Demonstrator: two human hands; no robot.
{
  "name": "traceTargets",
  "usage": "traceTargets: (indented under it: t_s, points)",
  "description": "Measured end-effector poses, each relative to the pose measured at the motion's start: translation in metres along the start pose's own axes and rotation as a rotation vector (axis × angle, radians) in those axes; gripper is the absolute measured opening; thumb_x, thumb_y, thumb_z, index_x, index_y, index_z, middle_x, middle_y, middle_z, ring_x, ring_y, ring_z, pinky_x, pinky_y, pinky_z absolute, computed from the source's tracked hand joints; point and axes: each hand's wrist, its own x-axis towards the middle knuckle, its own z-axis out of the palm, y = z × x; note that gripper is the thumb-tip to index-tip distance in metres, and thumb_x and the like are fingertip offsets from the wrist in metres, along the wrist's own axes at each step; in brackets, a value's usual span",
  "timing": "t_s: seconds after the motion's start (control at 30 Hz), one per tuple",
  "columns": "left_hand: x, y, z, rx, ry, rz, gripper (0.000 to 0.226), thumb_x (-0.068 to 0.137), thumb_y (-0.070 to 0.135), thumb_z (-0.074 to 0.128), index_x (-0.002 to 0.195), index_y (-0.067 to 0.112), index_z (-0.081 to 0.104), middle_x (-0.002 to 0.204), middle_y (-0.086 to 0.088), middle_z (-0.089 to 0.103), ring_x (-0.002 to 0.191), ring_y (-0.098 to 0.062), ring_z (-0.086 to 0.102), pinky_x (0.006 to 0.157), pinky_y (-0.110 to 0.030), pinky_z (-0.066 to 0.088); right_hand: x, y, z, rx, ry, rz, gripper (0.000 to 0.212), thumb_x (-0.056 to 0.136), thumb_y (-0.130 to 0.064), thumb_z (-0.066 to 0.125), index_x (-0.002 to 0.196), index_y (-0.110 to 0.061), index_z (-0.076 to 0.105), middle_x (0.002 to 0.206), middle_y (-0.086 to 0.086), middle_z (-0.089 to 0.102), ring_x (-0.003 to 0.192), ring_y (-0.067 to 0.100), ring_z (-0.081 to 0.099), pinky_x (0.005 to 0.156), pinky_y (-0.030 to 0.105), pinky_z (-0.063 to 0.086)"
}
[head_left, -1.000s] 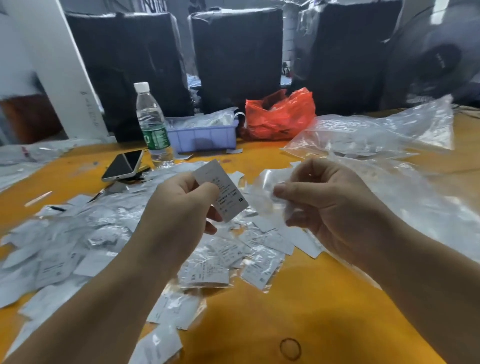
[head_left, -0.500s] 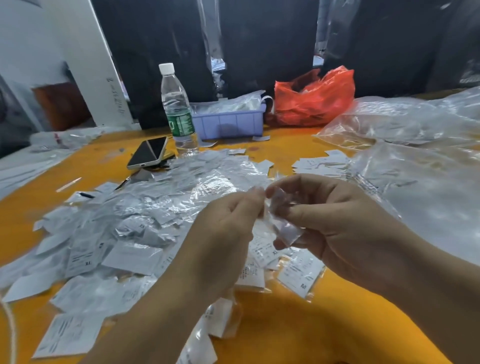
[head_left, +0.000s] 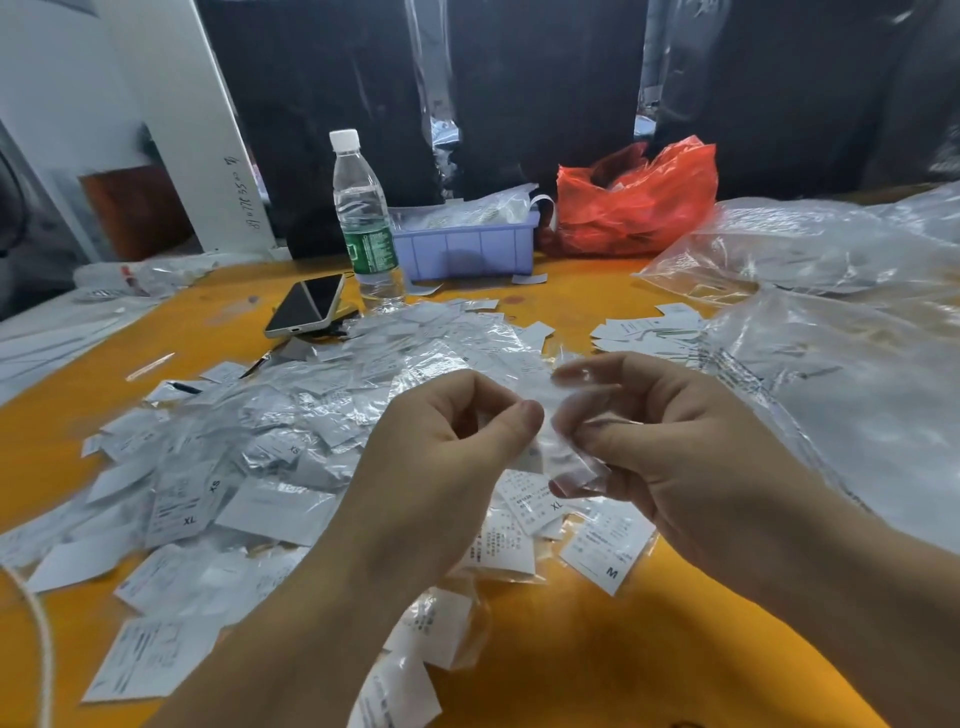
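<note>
A small clear bag (head_left: 571, 462) is held above an orange table (head_left: 597, 654), pinched at its left edge by the curled thumb and forefinger of the left hand (head_left: 441, 467) and gripped on the other side by the curled fingers of the right hand (head_left: 685, 457). Room to the left is taken up by a heap of bagged labels (head_left: 249, 467); to the right the hands are hemmed in by large clear bags (head_left: 841, 374). Bare tabletop is left only toward the near edge. A water bottle (head_left: 363, 218) and a phone (head_left: 306, 306) stand well behind. A second ago a white label was held up in the left hand, apart from the bag; the hands have since been brought together.
</note>
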Motion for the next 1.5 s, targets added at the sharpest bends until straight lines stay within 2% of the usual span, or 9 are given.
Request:
traceTargets:
  t_s: [0.23, 0.33, 0.47, 0.7, 0.9, 1.07, 1.2, 1.33, 1.5]
  points:
    - [0.003, 0.001, -0.007, -0.117, 0.013, -0.051, 0.016, 0.083, 0.034, 0.068, 0.069, 0.027, 0.067, 0.062, 0.006, 0.06, 0.053, -0.001, 0.051, 0.05, -0.013, 0.041, 0.0, -0.007, -0.009, -0.062, 0.079, 0.087, 0.034, 0.073, 0.018, 0.036, 0.057, -0.006, 0.055, 0.059, 0.013, 0.042, 0.045, 0.017, 0.043, 0.047, 0.028, 0.049]
    - [0.003, 0.002, -0.011, -0.098, -0.08, -0.056, 0.016, 0.079, 0.036, 0.071, 0.068, 0.025, 0.067, 0.061, 0.007, 0.059, 0.053, 0.0, 0.051, 0.051, -0.011, 0.041, -0.001, -0.016, -0.014, -0.053, 0.04, 0.091, 0.009, 0.074, -0.011, 0.049, 0.065, -0.009, 0.05, 0.061, 0.005, 0.031, 0.045, 0.013, 0.026, 0.038, 0.024, 0.033]
    - [0.0, 0.007, -0.007, -0.006, -0.268, -0.035, 0.014, 0.075, 0.036, 0.063, 0.069, 0.023, 0.066, 0.059, 0.009, 0.059, 0.056, 0.0, 0.054, 0.052, -0.01, 0.041, -0.005, -0.022, -0.013, -0.325, -0.195, 0.137, 0.028, 0.073, -0.03, 0.081, 0.086, -0.01, 0.067, 0.052, -0.005, 0.046, 0.036, 0.004, 0.03, 0.034, 0.018, 0.024]
    - [-0.001, 0.004, -0.007, 0.002, -0.281, -0.098, 0.026, 0.074, 0.053, 0.057, 0.071, 0.031, 0.068, 0.074, 0.002, 0.064, 0.063, 0.0, 0.053, 0.06, -0.019, 0.041, -0.006, -0.022, -0.013, -0.294, -0.186, 0.081, 0.016, 0.068, -0.02, 0.071, 0.076, -0.007, 0.068, 0.058, 0.007, 0.06, 0.036, 0.007, 0.028, 0.034, 0.018, 0.025]
    - [-0.002, 0.007, -0.004, -0.07, -0.316, -0.068, 0.011, 0.076, 0.032, 0.06, 0.071, 0.03, 0.07, 0.066, 0.008, 0.065, 0.056, 0.004, 0.055, 0.053, -0.008, 0.04, -0.005, -0.018, -0.013, -0.123, -0.028, 0.05, 0.016, 0.07, -0.013, 0.071, 0.079, -0.004, 0.062, 0.057, 0.005, 0.06, 0.035, 0.007, 0.023, 0.035, 0.015, 0.023]
    - [0.0, 0.004, -0.008, -0.195, -0.2, -0.098, 0.01, 0.076, 0.028, 0.061, 0.07, 0.026, 0.069, 0.063, 0.005, 0.059, 0.057, -0.006, 0.047, 0.051, -0.014, 0.041, -0.002, -0.016, -0.018, -0.106, -0.099, 0.106, 0.015, 0.078, 0.002, 0.067, 0.071, -0.008, 0.059, 0.056, 0.01, 0.035, 0.038, 0.01, 0.019, 0.036, 0.017, 0.021]
    - [0.0, 0.004, -0.007, -0.204, -0.156, -0.092, 0.013, 0.076, 0.031, 0.061, 0.072, 0.021, 0.069, 0.063, 0.003, 0.054, 0.056, -0.008, 0.046, 0.049, -0.014, 0.04, -0.004, -0.013, -0.016, -0.144, -0.235, 0.164, 0.008, 0.075, -0.003, 0.07, 0.073, -0.006, 0.062, 0.052, 0.007, 0.033, 0.039, 0.01, 0.019, 0.037, 0.016, 0.02]
    - [-0.001, 0.005, -0.006, -0.132, -0.183, -0.036, 0.015, 0.077, 0.034, 0.06, 0.073, 0.023, 0.069, 0.06, 0.01, 0.057, 0.053, 0.001, 0.051, 0.05, -0.01, 0.04, -0.005, -0.012, -0.015, -0.159, -0.277, 0.188, 0.019, 0.078, -0.02, 0.067, 0.085, -0.003, 0.064, 0.083, 0.018, 0.061, 0.043, 0.01, 0.02, 0.038, 0.016, 0.021]
    - [0.0, 0.004, -0.007, -0.132, -0.194, -0.034, 0.014, 0.078, 0.035, 0.061, 0.071, 0.025, 0.069, 0.059, 0.01, 0.056, 0.053, -0.001, 0.05, 0.05, -0.012, 0.04, -0.004, -0.014, -0.017, -0.245, -0.244, 0.162, 0.017, 0.082, -0.013, 0.071, 0.091, 0.001, 0.069, 0.068, 0.021, 0.053, 0.04, 0.009, 0.022, 0.036, 0.017, 0.022]
